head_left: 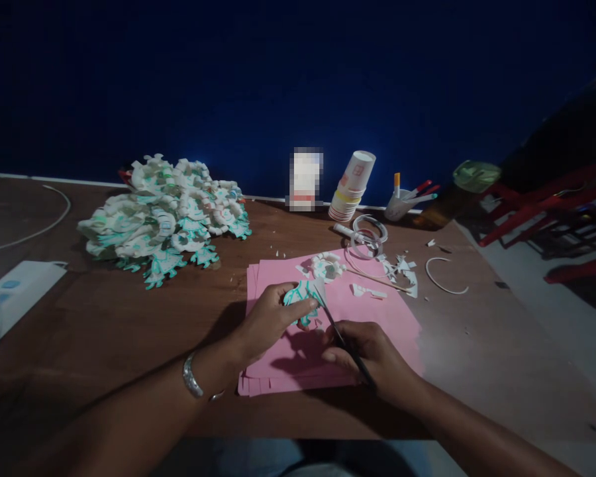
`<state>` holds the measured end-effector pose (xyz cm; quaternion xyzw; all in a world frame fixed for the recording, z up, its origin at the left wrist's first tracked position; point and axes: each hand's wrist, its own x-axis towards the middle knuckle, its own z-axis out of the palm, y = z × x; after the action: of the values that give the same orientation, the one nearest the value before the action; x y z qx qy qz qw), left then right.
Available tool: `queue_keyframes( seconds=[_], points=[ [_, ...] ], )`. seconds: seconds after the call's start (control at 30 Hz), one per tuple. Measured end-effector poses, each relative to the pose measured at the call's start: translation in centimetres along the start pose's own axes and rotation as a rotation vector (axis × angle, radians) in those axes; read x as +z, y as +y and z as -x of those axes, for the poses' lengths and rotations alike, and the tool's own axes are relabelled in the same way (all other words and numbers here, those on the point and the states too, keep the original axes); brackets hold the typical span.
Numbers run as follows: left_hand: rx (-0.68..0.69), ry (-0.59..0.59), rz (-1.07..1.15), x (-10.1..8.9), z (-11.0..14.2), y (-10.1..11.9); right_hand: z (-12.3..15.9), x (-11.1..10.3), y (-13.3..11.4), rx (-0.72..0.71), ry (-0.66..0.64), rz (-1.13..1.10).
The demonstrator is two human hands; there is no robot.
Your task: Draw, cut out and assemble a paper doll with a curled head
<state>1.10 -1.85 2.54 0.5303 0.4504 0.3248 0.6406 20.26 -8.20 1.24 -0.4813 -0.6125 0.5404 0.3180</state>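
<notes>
My left hand (271, 321) is closed on a white paper cutout (300, 297) with green outlines, thumb on top and fingers beneath. In my right hand (365, 348) are dark scissors (338, 336), seen edge-on and slanting up to the left. Their tip meets the cutout's right edge, where a pale flap of paper stands out. Both hands are above a stack of pink paper sheets (387, 338). Just behind the cutout lies a white ring-shaped paper piece (326, 266). My fingers partly hide the cutout and the scissors' handles.
A large pile of green-outlined paper cutouts (179, 225) stands back left. Behind the sheets are stacked paper cups (350, 189), tape rolls (368, 238) and a cup of pens (400, 204). Paper scraps (404, 275) lie right. A white power strip (17, 298) sits at left.
</notes>
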Motion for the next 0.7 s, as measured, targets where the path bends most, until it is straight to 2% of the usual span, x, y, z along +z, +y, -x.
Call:
queue_keyframes(
  seconds=[0.7],
  points=[
    [-0.011,-0.037,0.048,-0.17,-0.29,-0.41,0.53,-0.34,0.43,0.003,-0.013,0.089]
  ],
)
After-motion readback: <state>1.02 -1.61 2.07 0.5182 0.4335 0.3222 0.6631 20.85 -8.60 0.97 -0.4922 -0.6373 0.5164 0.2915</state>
